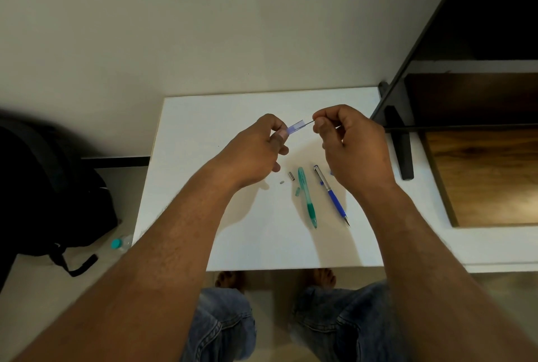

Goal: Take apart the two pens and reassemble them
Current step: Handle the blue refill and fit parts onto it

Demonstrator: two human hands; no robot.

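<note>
Bare forearms (174, 245) are stretching up-frame: left hand (256, 155) pinching translucent blue plastic tube (295, 126), right hand (355, 149) pinching thin dark rod (309, 121), in line at its right mouth.

I read this as a home room, a study corner: a white desk (203, 128) with a green pen (307, 198) and a blue pen (332, 196) against a plain wall (203, 26), a black backpack (52, 192) and a water bottle (121, 243) on the floor off its left edge, a dark wooden shelf (480, 175) at its right edge, bare feet (318, 277) under its near edge.
</note>
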